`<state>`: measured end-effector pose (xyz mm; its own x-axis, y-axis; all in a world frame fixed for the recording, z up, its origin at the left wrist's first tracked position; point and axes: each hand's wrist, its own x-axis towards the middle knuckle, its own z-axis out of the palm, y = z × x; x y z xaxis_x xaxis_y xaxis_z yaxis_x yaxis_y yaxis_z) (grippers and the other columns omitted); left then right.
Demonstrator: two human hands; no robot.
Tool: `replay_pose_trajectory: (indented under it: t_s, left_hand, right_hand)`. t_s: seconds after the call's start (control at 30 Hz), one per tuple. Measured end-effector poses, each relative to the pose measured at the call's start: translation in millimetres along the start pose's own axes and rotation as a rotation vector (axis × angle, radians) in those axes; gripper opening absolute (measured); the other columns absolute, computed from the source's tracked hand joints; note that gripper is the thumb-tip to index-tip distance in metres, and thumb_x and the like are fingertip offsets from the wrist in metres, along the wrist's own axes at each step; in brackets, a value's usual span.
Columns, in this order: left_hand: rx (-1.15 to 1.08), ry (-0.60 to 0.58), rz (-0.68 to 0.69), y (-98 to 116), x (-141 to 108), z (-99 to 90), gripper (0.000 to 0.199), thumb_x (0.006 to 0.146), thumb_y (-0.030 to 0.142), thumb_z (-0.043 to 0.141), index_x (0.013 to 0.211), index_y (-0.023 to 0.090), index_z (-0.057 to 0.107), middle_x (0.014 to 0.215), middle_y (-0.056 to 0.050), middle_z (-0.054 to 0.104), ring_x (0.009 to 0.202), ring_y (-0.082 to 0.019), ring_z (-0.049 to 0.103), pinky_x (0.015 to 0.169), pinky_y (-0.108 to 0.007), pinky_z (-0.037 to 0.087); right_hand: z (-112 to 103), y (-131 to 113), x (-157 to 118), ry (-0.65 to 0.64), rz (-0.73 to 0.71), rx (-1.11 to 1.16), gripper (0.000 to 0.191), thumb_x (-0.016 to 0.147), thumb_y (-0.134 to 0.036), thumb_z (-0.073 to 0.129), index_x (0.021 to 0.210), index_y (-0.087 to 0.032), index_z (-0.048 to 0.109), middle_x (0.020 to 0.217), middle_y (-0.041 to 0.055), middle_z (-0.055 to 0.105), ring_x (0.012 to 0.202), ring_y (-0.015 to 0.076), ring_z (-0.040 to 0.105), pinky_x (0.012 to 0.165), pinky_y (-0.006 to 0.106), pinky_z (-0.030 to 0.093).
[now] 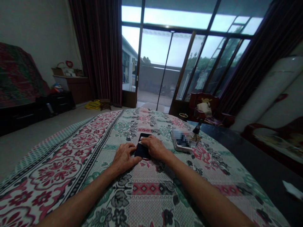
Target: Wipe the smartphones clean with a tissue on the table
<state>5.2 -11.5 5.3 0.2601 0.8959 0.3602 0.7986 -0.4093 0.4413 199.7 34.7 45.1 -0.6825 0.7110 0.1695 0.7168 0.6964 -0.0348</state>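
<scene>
A black smartphone (142, 152) lies flat on the patterned tablecloth, its lower end toward me. My left hand (124, 156) rests at its left side, with the thumb at the lower edge and the bent fingers against the left edge, gripping it. Over the upper right part of the screen is my right hand (155, 147), its fingers curled together and pressed down on the glass. Under those fingertips shows a small white piece (140, 142), too small to tell whether it is tissue or cloth. The right hand covers part of the phone.
Right of the phone sits a pale-rimmed tray or box (182, 149), its top blurred out. Beside it stands a dark bottle-like object (197, 127). The flowered tablecloth (146, 201) covers the rounded table. A dark surface (255, 170) adjoins at right, with a white paper (293, 189).
</scene>
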Motion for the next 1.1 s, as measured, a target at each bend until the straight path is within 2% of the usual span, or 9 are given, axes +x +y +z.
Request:
replay_pose_trajectory:
  t_s: [0.17, 0.3, 0.4, 0.53, 0.63, 0.7, 0.8, 0.97, 1.1]
  left_hand:
    - [-0.009, 0.007, 0.011, -2, 1, -0.3, 0.033, 0.077, 0.037, 0.068, 0.103, 0.019, 0.077, 0.115, -0.007, 0.069, 0.107, -0.028, 0.059, 0.097, -0.042, 0.045]
    - [-0.07, 0.023, -0.021, -3, 3, 0.6, 0.029, 0.076, 0.036, 0.07, 0.1, 0.022, 0.077, 0.109, -0.005, 0.071, 0.105, -0.026, 0.061, 0.096, -0.04, 0.046]
    - [-0.098, 0.054, -0.049, -4, 4, 2.8, 0.025, 0.072, 0.034, 0.075, 0.094, 0.021, 0.078, 0.105, -0.004, 0.073, 0.102, -0.025, 0.063, 0.094, -0.038, 0.047]
    - [-0.102, 0.115, -0.084, -6, 4, 6.7, 0.024, 0.067, 0.032, 0.078, 0.089, 0.021, 0.078, 0.101, -0.005, 0.074, 0.101, -0.025, 0.064, 0.092, -0.036, 0.047]
    - [-0.1, 0.12, -0.078, -9, 4, 9.4, 0.024, 0.067, 0.033, 0.078, 0.088, 0.021, 0.077, 0.099, -0.005, 0.074, 0.099, -0.025, 0.064, 0.091, -0.036, 0.047]
    - [-0.095, 0.109, -0.068, -10, 4, 10.7, 0.022, 0.069, 0.035, 0.077, 0.087, 0.022, 0.076, 0.097, -0.004, 0.073, 0.097, -0.024, 0.064, 0.091, -0.036, 0.047]
    - [-0.085, 0.101, -0.067, -12, 6, 11.8, 0.02, 0.07, 0.036, 0.076, 0.085, 0.021, 0.075, 0.096, -0.004, 0.073, 0.096, -0.024, 0.064, 0.09, -0.037, 0.047]
    - [-0.083, 0.102, -0.055, -11, 6, 11.2, 0.019, 0.071, 0.034, 0.076, 0.084, 0.019, 0.075, 0.095, -0.006, 0.072, 0.097, -0.025, 0.063, 0.09, -0.038, 0.046]
    - [-0.083, 0.103, -0.054, -9, 5, 8.9, 0.017, 0.073, 0.033, 0.075, 0.084, 0.02, 0.075, 0.096, -0.005, 0.072, 0.097, -0.024, 0.062, 0.089, -0.038, 0.046]
  right_hand:
    - [-2, 19, 35, -0.019, 0.138, -0.057, 0.033, 0.084, -0.001, 0.047, 0.104, -0.016, 0.069, 0.111, 0.0089, 0.07, 0.104, 0.021, 0.057, 0.095, 0.03, 0.037]
    - [0, 16, 41, -0.012, 0.153, -0.082, 0.034, 0.083, -0.001, 0.047, 0.105, -0.016, 0.068, 0.114, 0.0093, 0.069, 0.105, 0.0217, 0.057, 0.094, 0.031, 0.036]
    - [1, 6, 27, -0.023, 0.056, -0.053, 0.032, 0.084, -0.002, 0.049, 0.106, -0.015, 0.068, 0.111, 0.0088, 0.068, 0.1, 0.0207, 0.056, 0.092, 0.031, 0.036]
    - [2, -16, -7, 0.01, -0.056, 0.021, 0.025, 0.09, -0.007, 0.051, 0.106, -0.017, 0.067, 0.109, 0.0074, 0.068, 0.094, 0.0191, 0.054, 0.088, 0.031, 0.036]
    - [1, -29, -29, 0.034, -0.138, 0.059, 0.019, 0.094, -0.012, 0.05, 0.101, -0.019, 0.067, 0.109, 0.0058, 0.068, 0.091, 0.0181, 0.053, 0.086, 0.031, 0.036]
    - [0, -30, -32, 0.032, -0.16, 0.057, 0.02, 0.096, -0.012, 0.049, 0.099, -0.019, 0.068, 0.11, 0.0054, 0.068, 0.09, 0.0177, 0.053, 0.086, 0.03, 0.036]
    - [-2, -18, -19, 0.016, -0.1, 0.027, 0.024, 0.093, -0.011, 0.05, 0.106, -0.018, 0.069, 0.114, 0.0066, 0.068, 0.092, 0.0189, 0.055, 0.086, 0.031, 0.037]
    - [-6, 15, 24, -0.016, 0.091, -0.059, 0.032, 0.086, -0.003, 0.049, 0.106, -0.016, 0.07, 0.112, 0.0088, 0.07, 0.102, 0.0211, 0.058, 0.092, 0.03, 0.037]
    - [-7, 24, 46, -0.062, 0.24, -0.099, 0.035, 0.083, -0.002, 0.049, 0.106, -0.018, 0.071, 0.116, 0.009, 0.07, 0.102, 0.0226, 0.059, 0.09, 0.031, 0.039]
